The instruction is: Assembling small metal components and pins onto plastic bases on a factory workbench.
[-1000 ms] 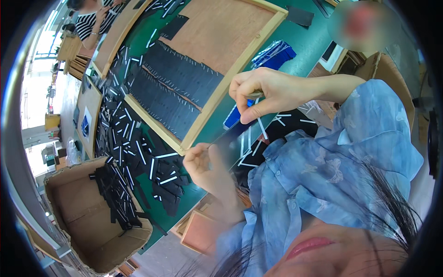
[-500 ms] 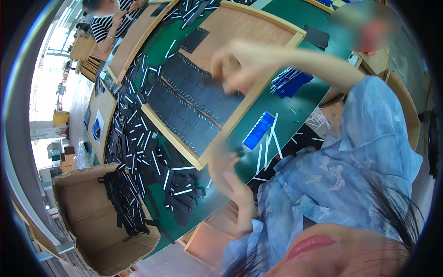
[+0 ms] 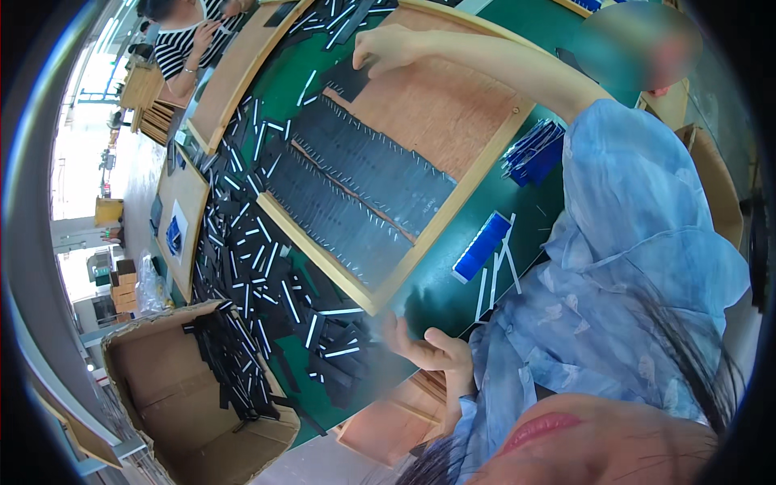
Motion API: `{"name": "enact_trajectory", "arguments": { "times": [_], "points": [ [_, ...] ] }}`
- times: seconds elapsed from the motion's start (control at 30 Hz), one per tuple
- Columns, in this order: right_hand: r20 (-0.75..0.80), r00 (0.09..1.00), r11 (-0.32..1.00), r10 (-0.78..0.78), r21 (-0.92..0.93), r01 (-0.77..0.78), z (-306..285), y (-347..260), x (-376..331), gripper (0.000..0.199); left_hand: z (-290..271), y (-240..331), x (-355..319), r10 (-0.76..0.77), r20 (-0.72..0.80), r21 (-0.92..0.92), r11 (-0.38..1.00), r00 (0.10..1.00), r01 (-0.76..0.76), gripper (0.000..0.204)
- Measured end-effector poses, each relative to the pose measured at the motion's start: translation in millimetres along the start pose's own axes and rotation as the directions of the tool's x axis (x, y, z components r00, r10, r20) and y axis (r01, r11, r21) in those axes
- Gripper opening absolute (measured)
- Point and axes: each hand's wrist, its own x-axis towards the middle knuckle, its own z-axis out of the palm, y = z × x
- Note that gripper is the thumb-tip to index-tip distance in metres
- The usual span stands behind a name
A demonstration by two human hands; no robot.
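Note:
A wooden tray with a raised yellowish rim lies on the green table. Rows of flat black pieces with short light pins along their edges cover its near part. Over the far side my right hand has its fingers closed on a flat black piece at the edge of the bare wood. My left hand is palm up by the tray's near corner, fingers apart, with nothing in it. Beside the tray lie a blue strip pack and several thin white strips.
Black pieces and white strips lie scattered along the tray's left. A cardboard box with black strips stands at the lower left. Blue packs lie right of the tray. Another person sits beyond a second wooden tray.
My right hand has gone from above the middle of the tray to the black piece at its far left. My left hand has moved slightly down and right, and its fingers are spread.

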Motion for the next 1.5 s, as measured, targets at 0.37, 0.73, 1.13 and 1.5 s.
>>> {"name": "enact_trajectory", "arguments": {
  "times": [0.37,0.73,1.13,1.5],
  "points": [
    [0.025,0.997,0.991,-0.079,0.108,0.076,1,-2,6,0.032,1,7,8,0.067,-0.023,0.125,0.990,0.997,-0.064,0.036],
    [0.008,0.998,0.992,-0.065,-0.108,0.065,-49,-56,-17,0.043,-45,-18,61,0.016,-0.220,0.258,0.965,0.975,0.042,0.025],
    [0.153,0.965,0.976,0.213,0.019,-0.219,-67,-136,-77,0.038,-132,-111,97,0.090,0.040,0.712,0.696,0.995,-0.092,0.026],
    [-0.066,0.960,0.771,-0.272,0.582,0.258,-60,-273,-140,0.020,-13,36,47,-0.304,0.340,-0.767,0.458,0.890,0.449,0.016]
  ]
}}
